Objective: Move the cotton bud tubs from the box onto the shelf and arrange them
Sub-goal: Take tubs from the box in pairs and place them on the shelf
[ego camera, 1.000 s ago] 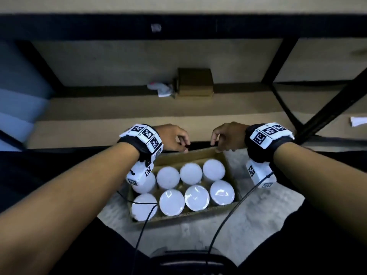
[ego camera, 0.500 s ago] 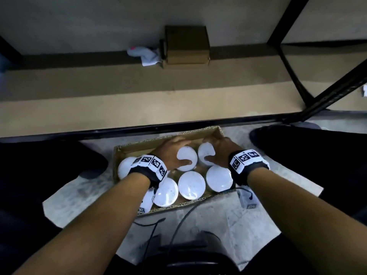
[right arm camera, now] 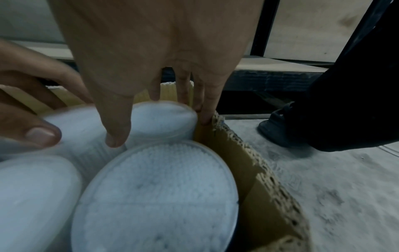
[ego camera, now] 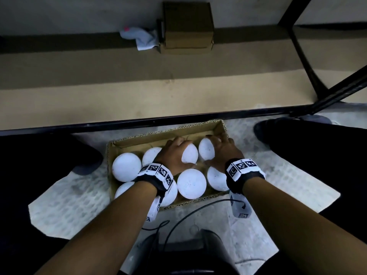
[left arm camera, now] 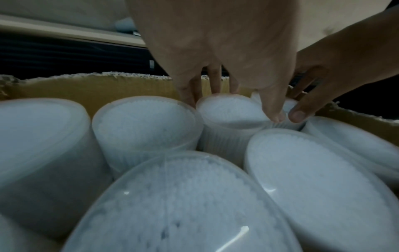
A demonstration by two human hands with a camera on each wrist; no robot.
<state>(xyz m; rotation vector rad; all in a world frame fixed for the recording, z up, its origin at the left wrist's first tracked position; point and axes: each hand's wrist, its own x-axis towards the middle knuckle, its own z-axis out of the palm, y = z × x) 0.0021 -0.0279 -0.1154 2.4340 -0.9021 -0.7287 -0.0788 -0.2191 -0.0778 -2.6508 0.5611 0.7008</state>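
The cardboard box stands open-topped on a pale, mottled floor, directly in front of the black front rail of the shelf. It holds the cotton bud tubs in two rows of four.

Left hand: curled over the third tub from the left in the far row, fingers down behind it against the far box wall, thumb on its near side. Right hand: curled in the same manner round the tub in the far right corner of the box. Both gripped tubs remain inside the box.

The head view alone shows the full layout: the shelf board, a small brown carton at the shelf's rear edge, and a crumpled white wrapper just beside it.

The left wrist view shows what the head view hides: the left hand's fingers reach down between tub and box wall, and the ribbed side of the gripped tub is visible, standing slightly higher than its neighbours.

The right wrist view shows the right thumb pressed on the tub rim, the torn corrugated edge of the right box wall, and a dark shoe on the floor beyond.

Tubs: cylindrical, translucent plastic, flat round lids, packed with white cotton tips that read as a fine dotted texture through the lid.
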